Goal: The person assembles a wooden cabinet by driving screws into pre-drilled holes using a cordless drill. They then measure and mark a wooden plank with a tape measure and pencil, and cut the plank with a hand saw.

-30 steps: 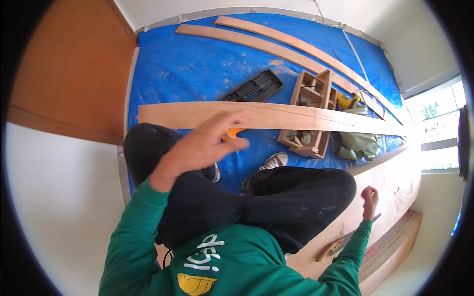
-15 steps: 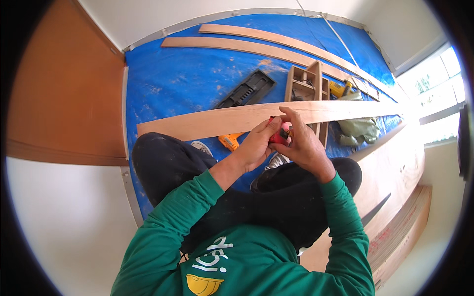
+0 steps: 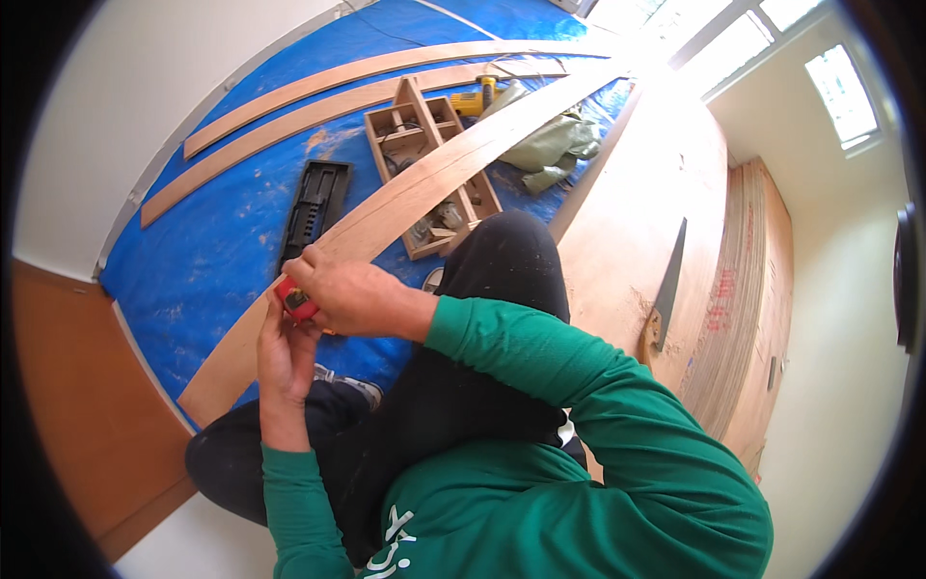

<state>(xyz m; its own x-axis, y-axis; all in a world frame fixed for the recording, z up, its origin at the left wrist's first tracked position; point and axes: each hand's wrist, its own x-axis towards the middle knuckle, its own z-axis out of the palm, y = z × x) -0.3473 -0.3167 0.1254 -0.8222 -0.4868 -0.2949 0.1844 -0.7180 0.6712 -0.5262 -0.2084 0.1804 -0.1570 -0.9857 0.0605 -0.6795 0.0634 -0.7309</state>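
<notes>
A small red tape measure (image 3: 295, 299) with dark parts sits between my two hands, over the near part of a long pale wooden board (image 3: 405, 200). My right hand (image 3: 365, 295) is closed on it from above and the right, hiding part of it. Below it, my left hand (image 3: 286, 361) supports it with fingers pointing up and gripping its side. The board slants from the lower left to the far right across a wooden toolbox (image 3: 421, 249). An orange tool is mostly hidden beneath my right hand.
A black tray-like case (image 3: 316, 207) lies on the blue sheet (image 3: 207, 275). Two long boards (image 3: 318, 118) stretch behind it. By the toolbox are a yellow power tool (image 3: 471, 102) and a green cloth (image 3: 550, 145). A handsaw (image 3: 668, 289) rests on plywood (image 3: 627, 241) at right.
My view has turned toward the right, bringing the handsaw into full sight. Both hands, with the tape measure, have shifted left along the board, and my right arm now reaches across my body.
</notes>
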